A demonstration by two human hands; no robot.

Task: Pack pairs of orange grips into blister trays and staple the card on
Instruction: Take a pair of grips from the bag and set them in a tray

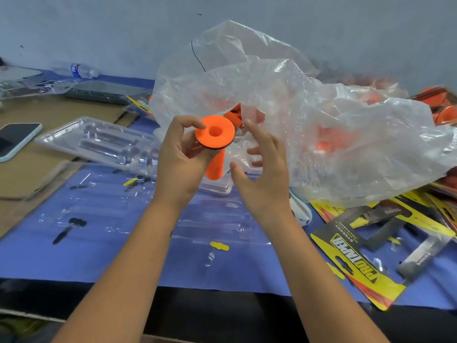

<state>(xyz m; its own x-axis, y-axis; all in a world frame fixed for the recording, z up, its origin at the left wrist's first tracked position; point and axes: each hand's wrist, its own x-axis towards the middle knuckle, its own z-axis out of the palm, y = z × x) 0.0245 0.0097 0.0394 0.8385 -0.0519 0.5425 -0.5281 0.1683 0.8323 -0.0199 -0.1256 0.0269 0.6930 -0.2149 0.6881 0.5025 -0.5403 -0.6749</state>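
Observation:
My left hand [181,154] holds an orange grip [214,134] by its round flange, the flange end with its hole turned up toward the camera and the tube pointing down. My right hand [262,167] hovers just right of the grip, fingers spread and relaxed, holding nothing. Behind both hands a big clear plastic bag [284,107] holds several more orange grips. A stack of clear blister trays [99,142] lies to the left. One clear tray [148,214] lies flat on the blue table under my forearms. Yellow and black printed cards [358,271] are spread at the right.
A phone [17,139] rests on brown cardboard at the left. A water bottle [79,70] lies at the back left. A white and blue stapler-like tool [300,211] sits partly under the bag. More orange packed items [442,105] pile at the far right.

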